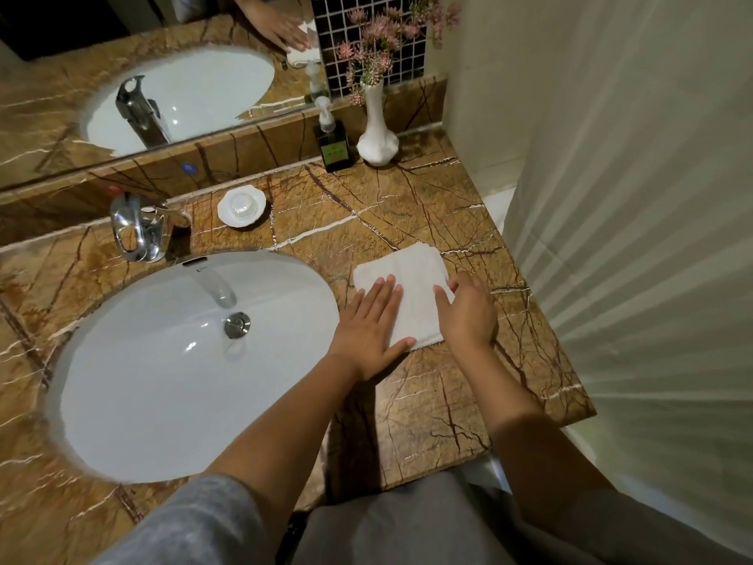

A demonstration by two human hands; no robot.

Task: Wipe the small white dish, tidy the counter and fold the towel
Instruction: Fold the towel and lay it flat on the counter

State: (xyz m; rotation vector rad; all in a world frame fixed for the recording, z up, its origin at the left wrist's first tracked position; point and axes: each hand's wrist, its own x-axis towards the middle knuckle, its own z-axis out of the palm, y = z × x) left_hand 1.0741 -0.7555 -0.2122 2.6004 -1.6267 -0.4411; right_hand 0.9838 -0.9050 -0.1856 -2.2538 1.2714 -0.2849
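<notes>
A folded white cloth towel (401, 291) lies flat on the brown veined marble table (428, 401), to the right of the oval white sink basin (163, 381). The left hand (373, 334) rests palm-down on the towel's left part, fingers straight and held close together, thumb stretched along the towel's near edge. The right hand (468, 314) sits at the towel's right edge with fingers loosely curled over it; whether it pinches the cloth cannot be told. The small white dish with a scalloped rim (241, 208) stands farther back on the table, just right of the chrome tap (138, 230), with a clear round object on it. At the back wall a dark square pump bottle (335, 144) stands just beside a white vase with pink flowers (377, 136). A pale ribbed curtain (652, 238) hangs at the right.
</notes>
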